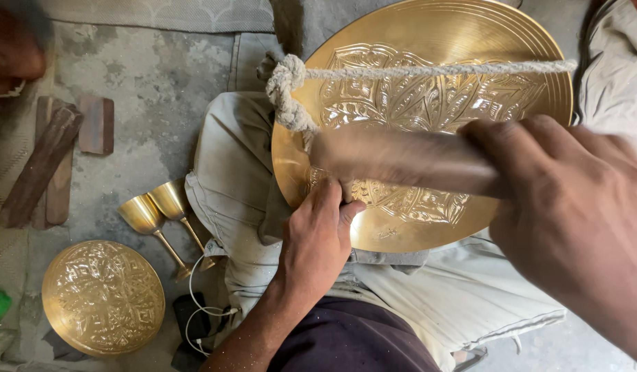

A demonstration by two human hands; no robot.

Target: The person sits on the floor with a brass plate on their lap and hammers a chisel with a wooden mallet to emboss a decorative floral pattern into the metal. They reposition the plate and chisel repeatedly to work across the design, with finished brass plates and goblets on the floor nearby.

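The big round brass plate [428,89] rests on the person's lap, across pale grey trousers [229,179], tilted a bit toward them. A rough twisted rope [428,70] with a fat knot at its left end runs tight across the upper part of it. Most of the middle already carries a dense engraved floral pattern, shiny and crisp, while the wide outer band only has plain concentric rings and smooth metal, so I'd say the centre work is largely done and the border is what's left.

The left hand [317,238] is closed at the near edge of the pattern, fingers pinched around something small I can't make out, probably a punch. The right hand [573,200] is wrapped tight around a blurred wooden mallet [401,160] hovering over the plate.

On the stained concrete floor to the left: a smaller engraved brass disc [103,297], two brass goblets [160,213] lying side by side, and some dark wooden blocks [46,162].
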